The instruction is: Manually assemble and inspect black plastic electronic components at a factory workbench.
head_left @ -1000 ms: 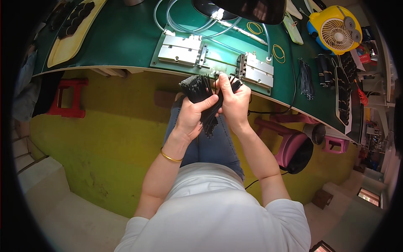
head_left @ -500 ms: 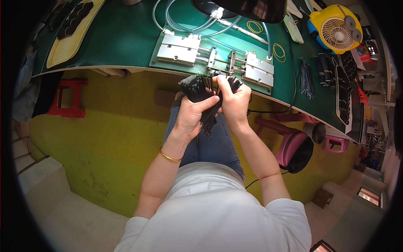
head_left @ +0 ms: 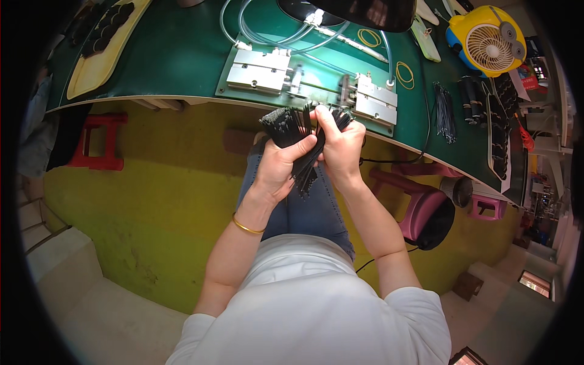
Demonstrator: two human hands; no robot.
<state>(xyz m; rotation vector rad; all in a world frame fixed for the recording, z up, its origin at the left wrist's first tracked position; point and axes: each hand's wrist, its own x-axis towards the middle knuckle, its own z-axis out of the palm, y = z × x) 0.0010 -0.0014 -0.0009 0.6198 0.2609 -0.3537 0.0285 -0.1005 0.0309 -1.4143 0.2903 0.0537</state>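
My left hand (head_left: 281, 160) is closed round a thick bundle of thin black wires (head_left: 283, 125), its thumb pressed across them. The wires fan out above that hand and their lower ends hang between my wrists. My right hand (head_left: 342, 146) grips part of the same wires, thumb and fingers near the upper ends. Just beyond both hands, at the table edge, stands a fixture with two silver pneumatic cylinders, a left cylinder (head_left: 258, 71) and a right cylinder (head_left: 376, 100). Their facing jaws are apart and blurred. Some fingers are hidden behind the wires.
The green table (head_left: 176, 67) holds a cream tray (head_left: 109, 61) with black coils, a black lamp (head_left: 371, 13), yellow rubber bands (head_left: 404, 73), another wire bundle (head_left: 444, 115) and a yellow fan (head_left: 491, 45). Below are a red stool (head_left: 100, 143) and a pink stool (head_left: 413, 210).
The fixture's two jaws have drawn apart, each toward its own cylinder. My hands have barely shifted and keep their grip on the wires.
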